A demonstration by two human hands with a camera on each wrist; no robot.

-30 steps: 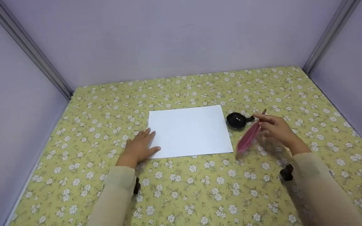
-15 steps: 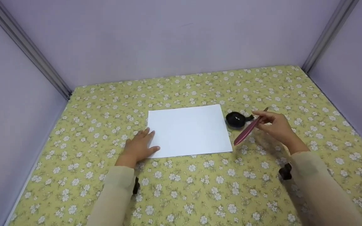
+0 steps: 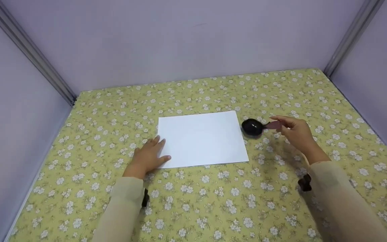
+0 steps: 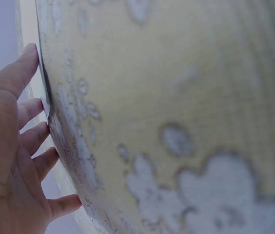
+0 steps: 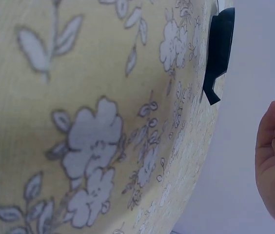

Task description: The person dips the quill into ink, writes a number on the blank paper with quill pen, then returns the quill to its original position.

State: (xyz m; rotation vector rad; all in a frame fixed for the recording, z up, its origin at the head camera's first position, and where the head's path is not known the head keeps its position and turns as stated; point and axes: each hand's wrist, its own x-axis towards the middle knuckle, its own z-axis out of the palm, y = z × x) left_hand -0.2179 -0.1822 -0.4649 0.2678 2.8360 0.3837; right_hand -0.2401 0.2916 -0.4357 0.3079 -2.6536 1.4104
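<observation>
In the head view my left hand (image 3: 147,157) lies with fingers spread on the left edge of a blank white sheet of paper (image 3: 202,139). In the left wrist view the left hand's fingertips (image 4: 31,50) touch along that edge. My right hand (image 3: 296,131), right of the paper, pinches a maroon feather (image 3: 274,125) between thumb and fingers. The feather overlaps the handle of a small black pan (image 3: 252,127), which stands close to the paper's right edge. The right wrist view shows the pan (image 5: 220,46) from the side, but the feather is hidden there.
A yellow cloth with white flowers (image 3: 193,201) covers the table. Pale lilac walls (image 3: 193,40) rise at the back and both sides, with metal posts at the corners. Black wrist cameras (image 3: 305,183) hang by the sleeves.
The feather, which slanted down and left below the pan, has swung up and now lies in line with the pan's handle. My left hand and the paper have hardly moved.
</observation>
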